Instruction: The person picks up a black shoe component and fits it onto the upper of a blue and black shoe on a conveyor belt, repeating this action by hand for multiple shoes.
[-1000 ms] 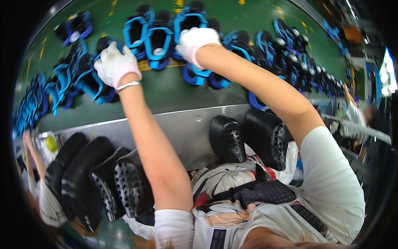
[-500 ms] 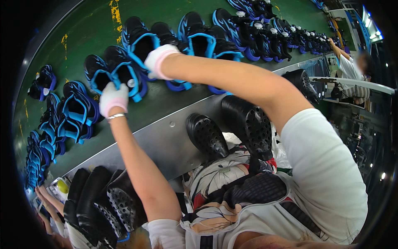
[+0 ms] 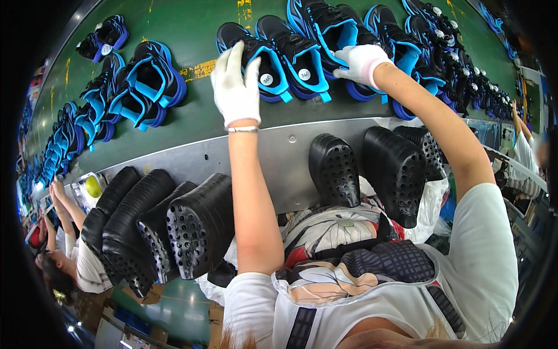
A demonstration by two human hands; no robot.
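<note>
My left hand (image 3: 235, 87), in a white glove, has its fingers spread over the side of a black-and-blue sneaker (image 3: 250, 49). Beside that sneaker stands a matching one (image 3: 297, 55); each has a round white sticker inside its heel. My right hand (image 3: 363, 63), gloved too, is closed at the bright blue collar of a larger sneaker (image 3: 325, 23) further right. Its fingertips are partly hidden against the shoe. Another sneaker (image 3: 392, 41) sits just past that hand.
Sneakers stand in rows along the green surface (image 3: 197, 113), with a group (image 3: 154, 75) at left. A metal ledge (image 3: 273, 151) borders it. Black perforated moulded forms (image 3: 197, 227) (image 3: 334, 168) lie on the near side. Other people work at far left and far right.
My left hand has come off the stickered sneaker's heel and opened beside the pair. My right hand remains at the larger sneaker's collar. The whole view has shifted, moving the shoes rightward.
</note>
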